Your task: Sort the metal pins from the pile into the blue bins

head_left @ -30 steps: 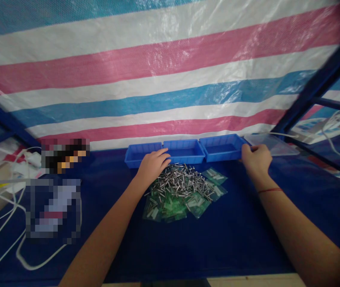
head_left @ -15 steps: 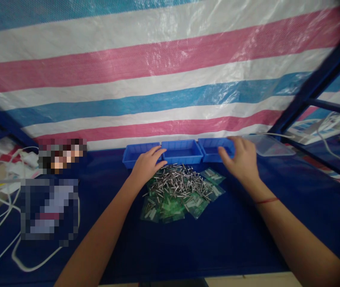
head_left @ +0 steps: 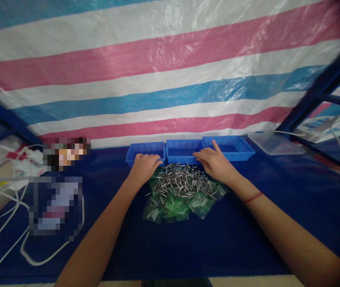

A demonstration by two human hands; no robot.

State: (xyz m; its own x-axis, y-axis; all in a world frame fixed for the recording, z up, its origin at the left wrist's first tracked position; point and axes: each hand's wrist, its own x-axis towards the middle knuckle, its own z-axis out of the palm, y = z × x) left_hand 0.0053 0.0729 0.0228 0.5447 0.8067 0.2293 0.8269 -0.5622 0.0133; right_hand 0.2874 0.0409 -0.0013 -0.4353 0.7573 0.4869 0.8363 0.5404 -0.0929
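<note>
A heap of small metal pins [head_left: 179,181] lies on several green plastic bags [head_left: 172,207] on the dark blue table. Behind it three empty blue trays stand in a row: left [head_left: 145,150], middle [head_left: 182,149], right [head_left: 232,146]. My left hand [head_left: 144,166] rests at the front edge of the left tray, fingers curled, beside the pins. My right hand [head_left: 214,162] lies flat with fingers stretched out at the front of the middle and right trays, over the right side of the heap. A red cord circles my right wrist.
A clear plastic lid [head_left: 274,143] lies right of the trays. White cables [head_left: 17,223] and blurred items sit at the left. A striped tarp [head_left: 164,79] forms the back wall. Blue frame bars [head_left: 319,87] stand at the right.
My right hand has moved left from the right tray's far end to the front of the middle tray. My left hand has drawn back slightly and curled at the left tray.
</note>
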